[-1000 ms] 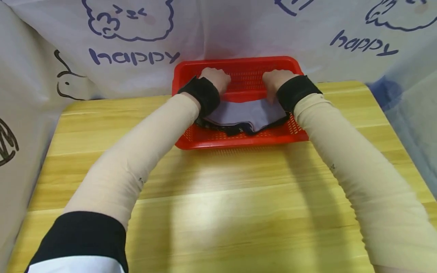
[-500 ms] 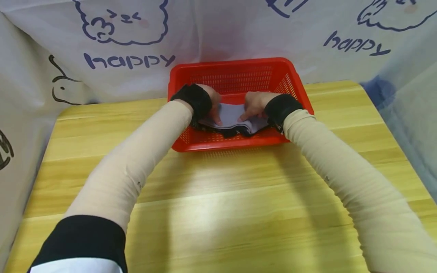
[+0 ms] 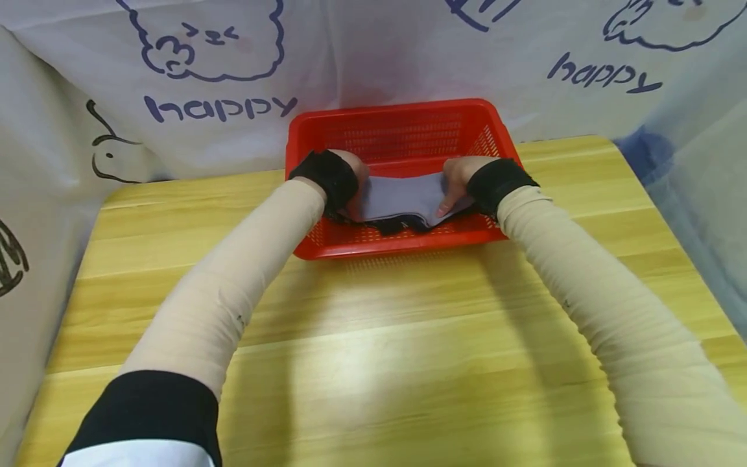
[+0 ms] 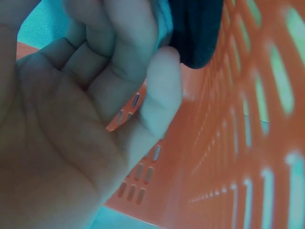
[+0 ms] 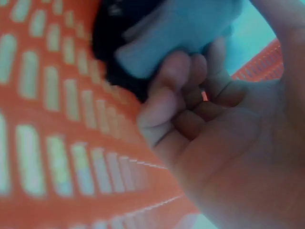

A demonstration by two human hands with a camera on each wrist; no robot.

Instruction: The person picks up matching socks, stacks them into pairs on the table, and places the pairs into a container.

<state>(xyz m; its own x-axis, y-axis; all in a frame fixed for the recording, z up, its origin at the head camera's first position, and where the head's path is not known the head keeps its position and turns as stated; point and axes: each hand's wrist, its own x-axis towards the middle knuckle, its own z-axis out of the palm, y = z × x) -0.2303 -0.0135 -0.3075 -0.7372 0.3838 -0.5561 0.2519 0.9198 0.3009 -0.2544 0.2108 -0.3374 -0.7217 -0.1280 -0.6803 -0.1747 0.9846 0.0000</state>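
A folded light grey cloth (image 3: pixel 397 194) lies in the red plastic basket (image 3: pixel 403 250), on top of a black cloth (image 3: pixel 392 226) whose edge shows along the front. My left hand (image 3: pixel 357 178) grips the grey cloth's left side, its fingers largely hidden behind the wrist in the head view. At the right side, my right hand (image 3: pixel 458 176) holds the cloth with the thumb on top near the front corner. The left wrist view has curled fingers (image 4: pixel 128 43) against the edges of both layers. In the right wrist view, curled fingertips (image 5: pixel 176 69) meet the grey layer's edge.
The slotted basket stands at the back of a wooden table (image 3: pixel 373 344), near a white curtain (image 3: pixel 379 58) with drawings and writing. Its walls rise close beside both hands. Black bands (image 3: pixel 498 185) circle the wrists.
Both hands have come down from above the basket onto the grey cloth. Since half a second ago they have spread apart, from near its middle to its left and right sides.
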